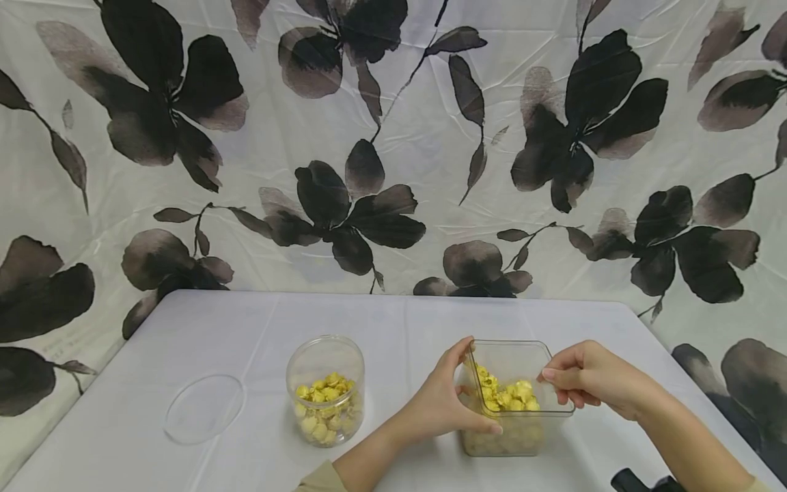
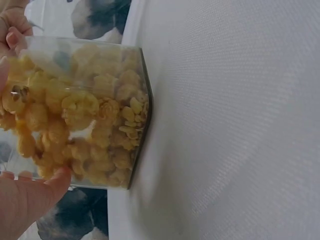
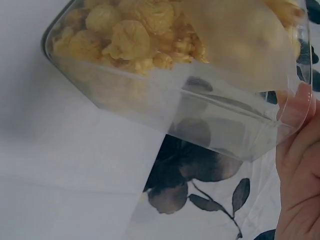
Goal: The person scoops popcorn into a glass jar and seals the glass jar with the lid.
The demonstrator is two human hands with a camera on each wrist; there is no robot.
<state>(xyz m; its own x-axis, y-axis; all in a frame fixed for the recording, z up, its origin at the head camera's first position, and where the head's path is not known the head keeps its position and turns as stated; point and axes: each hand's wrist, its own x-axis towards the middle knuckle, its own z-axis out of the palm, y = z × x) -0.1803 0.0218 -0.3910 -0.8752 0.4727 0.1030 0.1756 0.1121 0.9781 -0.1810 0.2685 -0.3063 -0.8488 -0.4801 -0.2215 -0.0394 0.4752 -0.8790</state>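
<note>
A clear square tub (image 1: 504, 441), partly filled with yellow popcorn (image 2: 80, 110), stands on the table. My left hand (image 1: 445, 400) grips its left side, thumb across the front and fingers behind. At the right rim, the thumb and curled fingers of my right hand (image 1: 593, 383) pinch the tub's wall. A pale see-through patch (image 3: 240, 45) shows at the popcorn in the right wrist view; I cannot tell what it is. Left of the tub, apart from both hands, a round clear jar (image 1: 326, 410) stands with popcorn in its lower part.
A round clear lid (image 1: 205, 410) lies flat on the white table (image 1: 258, 465) to the left of the jar. A black object (image 1: 639, 482) shows at the front right edge, partly under the right forearm. Behind the table hangs a flowered cloth (image 1: 430, 171).
</note>
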